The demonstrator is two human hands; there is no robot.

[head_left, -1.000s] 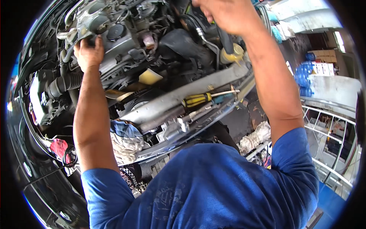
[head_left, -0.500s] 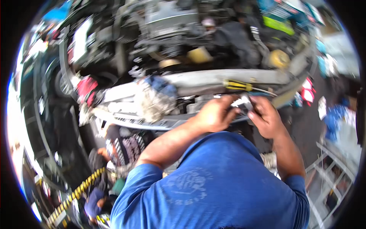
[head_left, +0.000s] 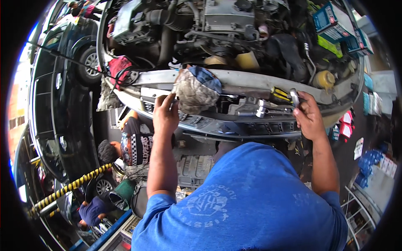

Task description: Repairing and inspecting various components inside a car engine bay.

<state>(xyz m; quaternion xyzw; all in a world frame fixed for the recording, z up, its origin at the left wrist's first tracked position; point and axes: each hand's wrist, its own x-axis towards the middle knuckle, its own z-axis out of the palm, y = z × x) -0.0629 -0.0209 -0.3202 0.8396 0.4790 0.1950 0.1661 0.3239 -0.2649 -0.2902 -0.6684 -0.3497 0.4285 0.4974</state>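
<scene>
My right hand [head_left: 310, 117] pinches a rounded shiny metal piece [head_left: 294, 98] between thumb and fingers, above the right part of the car's front. Its exact kind does not show. My left hand [head_left: 165, 117] is over the front edge at the left, fingers curled together beside a dirty white and blue rag [head_left: 197, 90]. Something small and dark seems to be at its fingertips, too small to name. Between the hands, chrome sockets [head_left: 261, 108] lie in the front recess. A yellow and black screwdriver [head_left: 280, 94] rests near my right fingers.
The open engine bay [head_left: 228, 19] lies ahead, behind a metal crossbar [head_left: 255, 81]. A red cloth [head_left: 119, 69] hangs at the left corner; teal boxes [head_left: 333, 23] stand far right. A person [head_left: 134, 142] crouches at the lower left, near a dark car [head_left: 60, 104].
My hands were together on a shiny metal piece and have parted. The left moved left to beside the rag; the right moved a little right with a metal piece. The view has shifted.
</scene>
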